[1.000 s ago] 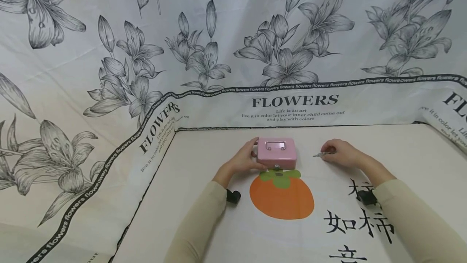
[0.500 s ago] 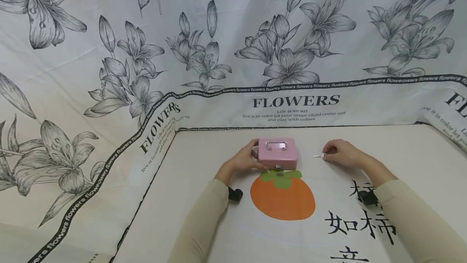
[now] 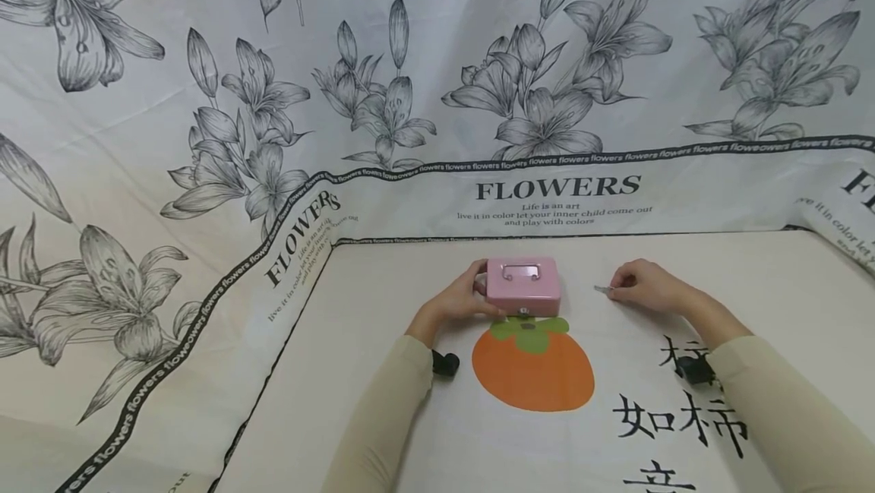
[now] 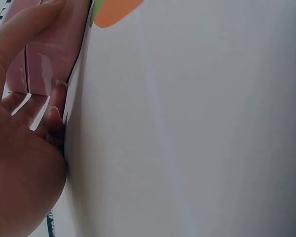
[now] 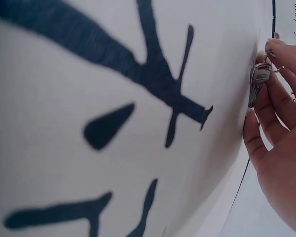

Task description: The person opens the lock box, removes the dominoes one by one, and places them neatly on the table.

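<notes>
A small pink cash box (image 3: 523,297) with a metal handle on its lid and a lock at the front stands on the cloth, lid down. My left hand (image 3: 456,297) grips its left end. In the left wrist view the thumb lies along the front of the pink cash box (image 4: 54,59) and the fingers bend around the end wall. To the right of the box, my right hand (image 3: 645,286) pinches a small metal key (image 3: 601,289) pointing left. The right wrist view shows a metal ring and a shiny bunch of keys (image 5: 260,75) at the fingertips, partly hidden by them.
The table wears a pale cloth (image 3: 383,303) printed with an orange persimmon (image 3: 533,371) and black characters (image 3: 683,417). Behind it and at the sides hangs a white curtain (image 3: 383,208) with lily drawings and lettering.
The key held by my right hand has turned a little and shows less of its length. My left hand and the cash box have kept their places, while the whole view has shifted slightly.
</notes>
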`<action>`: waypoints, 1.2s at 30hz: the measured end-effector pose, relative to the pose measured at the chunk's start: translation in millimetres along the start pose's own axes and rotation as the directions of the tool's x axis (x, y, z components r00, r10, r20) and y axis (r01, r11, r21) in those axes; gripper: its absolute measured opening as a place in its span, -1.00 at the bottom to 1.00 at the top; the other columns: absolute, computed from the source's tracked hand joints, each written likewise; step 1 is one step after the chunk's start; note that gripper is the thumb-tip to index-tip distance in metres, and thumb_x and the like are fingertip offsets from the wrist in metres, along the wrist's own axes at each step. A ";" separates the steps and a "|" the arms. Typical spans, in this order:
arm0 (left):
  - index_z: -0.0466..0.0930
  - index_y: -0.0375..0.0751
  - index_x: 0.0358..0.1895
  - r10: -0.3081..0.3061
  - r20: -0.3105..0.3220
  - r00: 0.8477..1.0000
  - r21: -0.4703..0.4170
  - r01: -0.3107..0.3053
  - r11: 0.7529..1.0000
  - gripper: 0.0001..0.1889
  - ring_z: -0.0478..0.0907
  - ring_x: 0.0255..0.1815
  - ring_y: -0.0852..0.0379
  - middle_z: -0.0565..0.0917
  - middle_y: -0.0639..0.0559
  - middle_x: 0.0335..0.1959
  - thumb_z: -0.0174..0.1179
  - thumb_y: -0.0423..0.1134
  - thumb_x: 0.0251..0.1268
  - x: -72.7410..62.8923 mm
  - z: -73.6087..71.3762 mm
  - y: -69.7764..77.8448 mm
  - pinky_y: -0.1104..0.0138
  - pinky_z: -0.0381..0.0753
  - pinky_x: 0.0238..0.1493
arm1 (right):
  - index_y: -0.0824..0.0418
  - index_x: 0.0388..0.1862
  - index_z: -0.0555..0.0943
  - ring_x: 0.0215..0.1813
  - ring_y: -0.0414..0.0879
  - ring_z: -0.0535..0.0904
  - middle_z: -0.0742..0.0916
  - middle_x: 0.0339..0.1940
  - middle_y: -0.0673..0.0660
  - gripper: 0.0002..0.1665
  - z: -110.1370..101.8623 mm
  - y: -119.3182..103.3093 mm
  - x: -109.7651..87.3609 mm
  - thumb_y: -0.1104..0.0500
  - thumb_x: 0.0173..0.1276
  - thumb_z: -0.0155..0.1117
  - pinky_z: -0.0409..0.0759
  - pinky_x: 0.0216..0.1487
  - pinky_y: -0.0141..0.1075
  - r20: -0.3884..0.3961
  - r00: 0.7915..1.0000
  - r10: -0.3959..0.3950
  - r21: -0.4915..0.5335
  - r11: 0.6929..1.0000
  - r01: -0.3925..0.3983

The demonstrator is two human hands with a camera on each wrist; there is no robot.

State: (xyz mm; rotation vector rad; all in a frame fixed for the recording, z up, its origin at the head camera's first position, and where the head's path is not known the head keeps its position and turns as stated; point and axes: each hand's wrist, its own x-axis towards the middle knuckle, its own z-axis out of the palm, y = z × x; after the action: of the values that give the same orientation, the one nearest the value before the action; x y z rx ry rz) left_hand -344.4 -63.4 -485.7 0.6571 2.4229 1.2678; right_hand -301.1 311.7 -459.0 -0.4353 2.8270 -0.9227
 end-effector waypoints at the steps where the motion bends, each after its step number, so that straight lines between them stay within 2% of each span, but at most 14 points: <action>1: 0.08 0.15 0.60 0.000 0.002 1.000 -0.001 0.000 1.000 0.11 0.50 0.03 0.19 0.35 0.16 0.48 0.63 -0.14 -0.01 0.1 0.0 0.2 0.22 0.45 0.20 | 0.24 -0.28 0.71 -0.19 -0.07 0.48 0.71 -0.26 0.09 -0.86 -0.4 -0.1 -0.8 0.17 0.42 0.37 0.47 -0.16 -0.25 -0.004 1.000 0.001 0.010 1.000 -0.001; 11: 0.07 0.13 0.61 0.006 0.005 1.000 -0.023 -0.005 1.000 0.10 0.48 0.04 0.19 0.36 0.14 0.45 0.61 -0.14 0.03 0.0 0.6 -0.9 0.23 0.40 0.22 | 0.30 -0.19 0.64 -0.20 -0.09 0.57 0.81 -0.25 0.08 -0.81 -1.8 2.5 -5.8 0.19 0.57 0.19 0.48 -0.15 -0.38 -0.021 0.999 0.033 0.131 0.991 -0.030; 16: 0.05 0.16 0.61 0.010 0.008 1.000 -0.018 -0.010 1.000 0.09 0.44 0.10 0.16 0.40 0.13 0.40 0.60 -0.06 0.06 -1.1 1.2 -1.3 0.13 0.33 0.35 | 0.35 -0.17 0.61 -0.28 -0.11 0.60 0.76 -0.32 0.10 -0.79 -1.2 -1.4 -8.8 0.20 0.58 0.17 0.55 -0.23 -0.35 -0.031 0.999 0.038 0.163 0.986 -0.033; 24: -0.02 0.24 0.64 0.023 0.036 0.999 -0.019 -0.022 1.000 0.08 0.34 0.28 0.08 0.40 0.09 0.41 0.53 0.04 0.14 -2.6 1.0 -1.2 0.00 0.21 0.50 | 0.39 -0.14 0.63 -0.33 -0.07 0.56 0.74 -0.36 0.14 -0.78 -0.9 -21.2 -20.5 0.20 0.52 0.25 0.53 -0.32 -0.33 -0.048 0.998 0.036 0.160 0.987 -0.028; 29: 0.00 0.30 0.64 0.012 0.038 0.999 -0.064 -0.009 0.998 0.06 0.31 0.38 0.06 0.37 0.10 0.48 0.52 0.03 0.16 -2.1 -1.3 -1.3 -0.02 0.15 0.55 | 0.35 -0.24 0.70 -0.38 -0.11 0.58 0.77 -0.40 0.14 -0.81 1.0 -28.1 -25.9 0.21 0.46 0.33 0.56 -0.32 -0.32 -0.054 0.999 -0.006 0.163 0.987 0.015; 32: 0.02 0.30 0.64 0.002 0.037 0.999 -0.089 0.001 0.996 0.04 0.32 0.39 0.06 0.35 0.11 0.52 0.52 0.01 0.17 -2.1 -1.9 -0.9 -0.01 0.15 0.55 | 0.32 -0.30 0.73 -0.40 -0.13 0.59 0.77 -0.42 0.11 -0.83 3.7 -28.9 -28.3 0.21 0.42 0.38 0.58 -0.33 -0.31 -0.068 0.997 -0.026 0.163 0.986 0.037; 36: 0.06 0.25 0.64 0.006 0.036 0.999 -0.102 -0.003 0.995 0.00 0.39 0.27 0.07 0.39 0.10 0.48 0.50 -0.04 0.20 -1.2 -1.8 -1.3 0.07 0.30 0.43 | 0.30 -0.29 0.76 -0.40 -0.13 0.61 0.78 -0.40 0.08 -0.84 7.5 -31.5 -32.3 0.20 0.41 0.40 0.62 -0.32 -0.31 -0.084 0.996 -0.029 0.172 0.984 0.044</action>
State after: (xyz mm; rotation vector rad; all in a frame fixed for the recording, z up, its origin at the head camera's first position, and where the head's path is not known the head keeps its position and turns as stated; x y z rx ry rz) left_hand -344.6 -65.9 -485.7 0.6512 2.3119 1.3596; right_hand -261.6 293.3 -445.0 -0.4380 2.7861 -1.2088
